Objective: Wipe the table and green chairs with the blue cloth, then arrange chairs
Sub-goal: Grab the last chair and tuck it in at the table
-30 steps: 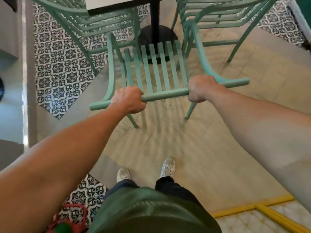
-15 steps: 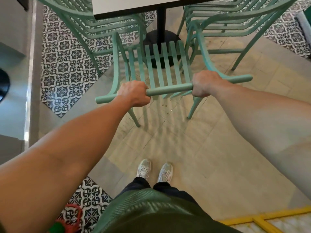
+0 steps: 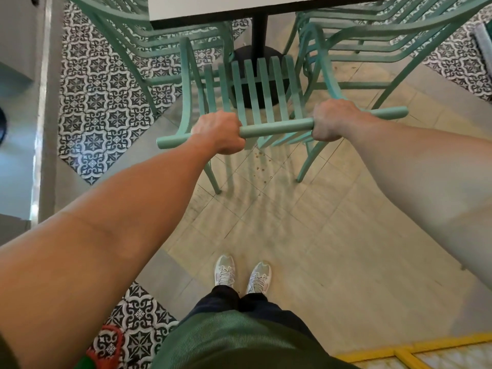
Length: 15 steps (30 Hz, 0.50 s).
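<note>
A green slatted chair (image 3: 275, 128) stands in front of me, its seat facing the white table (image 3: 202, 5). My left hand (image 3: 219, 132) is shut on the left part of its top rail. My right hand (image 3: 332, 119) is shut on the right part of the same rail. The seat's front edge sits just under the near table edge, by the black pedestal base (image 3: 258, 57). No blue cloth is in view.
Two more green chairs flank the table, one on the left (image 3: 138, 33) and one on the right (image 3: 378, 35), both close to the held chair's arms. Crumbs (image 3: 262, 166) lie on the beige floor. A yellow floor frame (image 3: 399, 352) runs at the lower right.
The chair has slid forward toward the table with both hands still on its rail. My feet have stepped forward and closer together behind it.
</note>
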Motion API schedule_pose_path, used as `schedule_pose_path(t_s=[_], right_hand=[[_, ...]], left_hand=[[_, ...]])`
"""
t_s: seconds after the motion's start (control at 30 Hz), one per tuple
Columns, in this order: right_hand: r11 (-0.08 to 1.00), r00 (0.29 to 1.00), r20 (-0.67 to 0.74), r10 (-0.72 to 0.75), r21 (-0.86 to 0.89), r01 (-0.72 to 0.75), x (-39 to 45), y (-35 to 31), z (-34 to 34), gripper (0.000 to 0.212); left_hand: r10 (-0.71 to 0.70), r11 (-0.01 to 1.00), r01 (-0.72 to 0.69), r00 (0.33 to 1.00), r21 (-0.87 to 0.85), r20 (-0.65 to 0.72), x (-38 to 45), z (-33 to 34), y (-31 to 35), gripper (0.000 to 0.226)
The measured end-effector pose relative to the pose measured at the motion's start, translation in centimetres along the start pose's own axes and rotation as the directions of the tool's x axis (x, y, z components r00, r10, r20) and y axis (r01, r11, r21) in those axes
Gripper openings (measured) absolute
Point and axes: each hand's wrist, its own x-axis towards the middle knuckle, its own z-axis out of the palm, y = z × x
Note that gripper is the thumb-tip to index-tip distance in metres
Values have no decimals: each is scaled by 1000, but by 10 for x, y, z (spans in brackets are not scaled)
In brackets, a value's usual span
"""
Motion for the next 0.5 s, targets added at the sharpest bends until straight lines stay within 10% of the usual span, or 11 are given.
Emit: schedule_pose_path(t_s=[0.23,0.5], right_hand=[[996,996,-20,86,-25,-86,-7,-6,-7,21],[811,745,-357,563,413,-414,-53,-54,62,118]], left_hand=[[68,997,-70,996,-37,-57,-6,-3,2,23],[62,998,-64,934,7,-351,-99,74,-20,96]])
